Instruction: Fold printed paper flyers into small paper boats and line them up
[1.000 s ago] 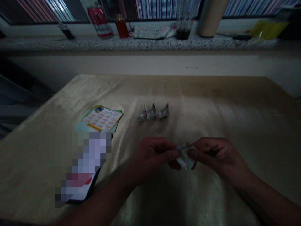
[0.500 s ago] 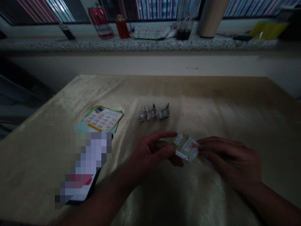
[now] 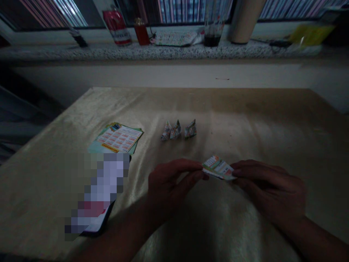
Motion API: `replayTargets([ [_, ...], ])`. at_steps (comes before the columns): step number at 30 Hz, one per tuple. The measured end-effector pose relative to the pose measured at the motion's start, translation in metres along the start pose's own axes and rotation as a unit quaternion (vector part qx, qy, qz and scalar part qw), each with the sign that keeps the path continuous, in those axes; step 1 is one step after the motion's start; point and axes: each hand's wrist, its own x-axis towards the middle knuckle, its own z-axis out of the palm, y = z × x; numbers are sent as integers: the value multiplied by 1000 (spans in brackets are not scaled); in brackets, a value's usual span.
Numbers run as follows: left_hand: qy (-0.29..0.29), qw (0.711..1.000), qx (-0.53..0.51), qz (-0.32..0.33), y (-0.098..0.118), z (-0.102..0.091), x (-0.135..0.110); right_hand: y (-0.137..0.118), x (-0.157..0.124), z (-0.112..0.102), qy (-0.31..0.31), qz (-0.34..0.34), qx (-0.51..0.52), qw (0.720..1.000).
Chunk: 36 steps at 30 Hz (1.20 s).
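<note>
A small folded piece of printed paper (image 3: 218, 168), white, green and orange, is held above the table between my two hands. My left hand (image 3: 174, 182) pinches its left corner between thumb and fingers. On the opposite corner, my right hand (image 3: 269, 189) has its thumb and fingertips closed. Three little folded paper shapes with pointed tips stand beyond my hands: one on the left (image 3: 166, 131), one beside it (image 3: 175, 130) and one a little apart on the right (image 3: 190, 129).
Printed leaflets (image 3: 118, 138) lie stacked at the left, with a phone (image 3: 100, 196) in front of them, its screen blurred out. Along the windowsill (image 3: 174, 53) stand a red can (image 3: 117, 27), a red bottle (image 3: 141, 32), a cup of dark liquid (image 3: 212, 36) and a beige cylinder (image 3: 245, 22).
My left fingers have closed onto the paper's left corner, where they were spread before. The paper now tilts flatter and looks narrower. My right hand keeps its pinch.
</note>
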Motion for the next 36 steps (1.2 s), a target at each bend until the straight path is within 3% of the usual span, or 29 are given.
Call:
replayTargets([
  [7, 2, 1000, -27, -12, 3, 5, -1, 2, -3, 3, -1, 3, 33, 999],
  [20, 21, 997, -72, -30, -1, 17, -10, -2, -7, 18, 49, 89, 131, 986],
  [24, 21, 993, -92, -76, -3, 18, -14, 1, -8, 16, 39, 88, 141, 985],
  [27, -6, 984, -112, -140, -4, 16, -11, 4, -9, 13, 14, 51, 135, 989],
  [31, -90, 970, -123, -190, -3, 13, -3, 7, -10, 12, -1, 14, 106, 994],
  [36, -95, 964, -142, -202, -1, 12, -1, 9, -9, 14, 3, 9, 100, 995],
])
